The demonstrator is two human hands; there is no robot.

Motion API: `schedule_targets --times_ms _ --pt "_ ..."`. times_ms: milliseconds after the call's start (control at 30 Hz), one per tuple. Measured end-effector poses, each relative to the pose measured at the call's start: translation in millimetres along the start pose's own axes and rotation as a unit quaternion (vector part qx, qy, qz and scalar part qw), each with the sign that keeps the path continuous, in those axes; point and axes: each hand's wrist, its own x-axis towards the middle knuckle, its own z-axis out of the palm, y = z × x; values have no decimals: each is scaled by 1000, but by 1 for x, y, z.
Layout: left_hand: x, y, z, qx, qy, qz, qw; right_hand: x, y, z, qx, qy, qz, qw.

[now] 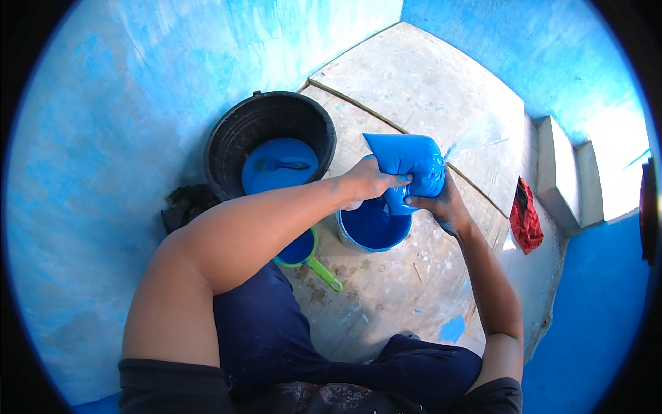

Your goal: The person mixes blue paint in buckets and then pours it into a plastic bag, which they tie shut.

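Observation:
A clear plastic bag full of blue paint (407, 153) is held between my two hands, its knotted end toward the right. My left hand (372, 182) is closed on the bag's left side. Around its right side, below the knot, my right hand (441, 201) is wrapped. Right under the bag stands a small bucket (372, 228) with dark blue paint inside; the bag's lower corner hangs at its rim. Partly behind my left forearm is a green dipper (323, 273) holding blue paint.
A large black tub (227, 131) with light blue paint and a paintbrush (279, 165) stands against the blue wall (103, 124). Beside it lies a crumpled black bag (186, 203). A red cloth or bag (526, 219) lies at right, near concrete steps (557, 172). Paint spots mark the floor.

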Motion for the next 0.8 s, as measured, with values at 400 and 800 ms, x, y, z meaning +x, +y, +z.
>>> schedule_targets --times_ms 400,800 --pt "16 -35 -9 165 72 125 976 6 16 14 -29 69 -47 996" --pt "17 -23 -1 240 76 155 955 2 4 14 -64 106 -44 991"
